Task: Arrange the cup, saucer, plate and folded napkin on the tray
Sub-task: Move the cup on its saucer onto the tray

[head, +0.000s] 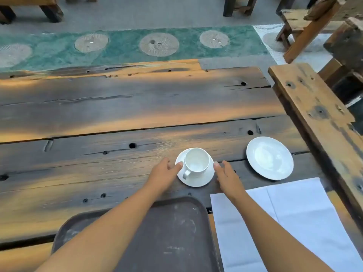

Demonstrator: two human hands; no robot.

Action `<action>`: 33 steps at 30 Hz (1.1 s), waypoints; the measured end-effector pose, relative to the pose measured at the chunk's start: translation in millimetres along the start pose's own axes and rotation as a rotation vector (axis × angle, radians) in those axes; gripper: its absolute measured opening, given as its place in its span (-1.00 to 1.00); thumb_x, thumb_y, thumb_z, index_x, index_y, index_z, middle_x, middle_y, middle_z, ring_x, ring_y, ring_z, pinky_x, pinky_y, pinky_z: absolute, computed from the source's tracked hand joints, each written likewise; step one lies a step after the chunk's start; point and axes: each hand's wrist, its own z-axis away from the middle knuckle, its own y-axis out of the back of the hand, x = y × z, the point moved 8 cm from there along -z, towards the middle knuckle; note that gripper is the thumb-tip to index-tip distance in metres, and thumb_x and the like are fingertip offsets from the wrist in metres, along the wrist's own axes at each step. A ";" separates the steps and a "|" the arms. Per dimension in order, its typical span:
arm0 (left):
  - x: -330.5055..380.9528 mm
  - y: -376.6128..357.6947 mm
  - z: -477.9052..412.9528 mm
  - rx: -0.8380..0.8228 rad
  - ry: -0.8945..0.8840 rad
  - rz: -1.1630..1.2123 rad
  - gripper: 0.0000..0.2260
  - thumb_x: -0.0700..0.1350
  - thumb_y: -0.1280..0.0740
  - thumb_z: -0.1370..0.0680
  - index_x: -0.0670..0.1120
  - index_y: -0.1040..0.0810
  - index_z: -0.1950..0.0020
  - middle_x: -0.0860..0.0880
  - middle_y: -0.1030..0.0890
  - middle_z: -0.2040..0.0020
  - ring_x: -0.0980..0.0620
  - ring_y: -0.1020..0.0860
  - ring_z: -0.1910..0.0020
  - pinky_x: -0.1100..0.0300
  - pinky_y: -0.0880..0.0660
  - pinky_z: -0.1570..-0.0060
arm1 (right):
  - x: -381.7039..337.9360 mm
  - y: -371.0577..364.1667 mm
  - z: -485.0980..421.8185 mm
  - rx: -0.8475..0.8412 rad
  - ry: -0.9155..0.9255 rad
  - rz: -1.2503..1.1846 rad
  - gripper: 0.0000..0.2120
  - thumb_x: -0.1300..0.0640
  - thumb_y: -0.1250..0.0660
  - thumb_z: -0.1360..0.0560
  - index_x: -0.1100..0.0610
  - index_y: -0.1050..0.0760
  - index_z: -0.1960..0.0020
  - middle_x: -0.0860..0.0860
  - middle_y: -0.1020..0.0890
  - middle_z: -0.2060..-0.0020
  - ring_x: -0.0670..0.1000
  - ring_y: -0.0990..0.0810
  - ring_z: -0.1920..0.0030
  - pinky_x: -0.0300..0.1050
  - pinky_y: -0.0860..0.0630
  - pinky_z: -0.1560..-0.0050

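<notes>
Flanked the saucer [196, 178] on both sides, left hand [164, 173] and right hand [227, 176] open, fingertips at its rim, cup [196, 160] riding on top, tray [167, 232] lying empty just behind toward the body, handle pointing leftward.

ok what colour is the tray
Dark brown-grey, with pale dusty scuffs across the tray; the head view shows it, partly behind the forearms.

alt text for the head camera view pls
Two bare hands, left hand and right hand, reach either side of a white cup on its white saucer on a weathered wooden table; a white plate, white cloth napkin and dark tray lie nearby.
</notes>
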 end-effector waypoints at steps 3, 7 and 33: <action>-6.6 -4.3 -10.9 -0.033 0.129 0.205 -0.41 0.34 -0.30 -0.47 -0.02 -0.47 -0.35 0.02 -0.57 -0.23 -0.04 -0.58 -0.17 -0.04 -0.52 -0.20 | 5.5 -8.1 -11.0 -0.003 -0.041 -0.075 -0.24 -0.33 -0.11 -0.58 0.07 -0.06 -0.62 -0.17 -0.52 0.10 0.01 -0.56 -0.17 0.20 -0.43 -0.37; -7.2 -10.8 -17.0 -0.072 0.167 0.290 -0.42 0.32 -0.32 -0.48 -0.02 -0.45 -0.35 0.00 -0.56 -0.23 -0.03 -0.59 -0.11 0.03 -0.57 -0.04 | 9.0 -17.1 -18.8 0.032 -0.050 -0.138 -0.26 -0.32 -0.16 -0.57 0.03 -0.11 -0.60 -0.22 -0.51 0.07 0.02 -0.52 -0.17 0.22 -0.46 -0.36; -10.1 -15.9 0.1 -0.144 0.148 0.507 -0.60 0.21 -0.43 -0.47 -0.10 -0.64 -0.06 -0.10 -0.74 0.01 -0.05 -0.71 0.03 0.10 -0.62 0.12 | -0.4 -26.6 -10.8 0.050 -0.053 -0.260 -0.31 -0.21 -0.33 -0.54 0.08 -0.25 -0.54 0.03 -0.51 -0.30 0.05 -0.55 -0.24 0.00 -0.66 0.00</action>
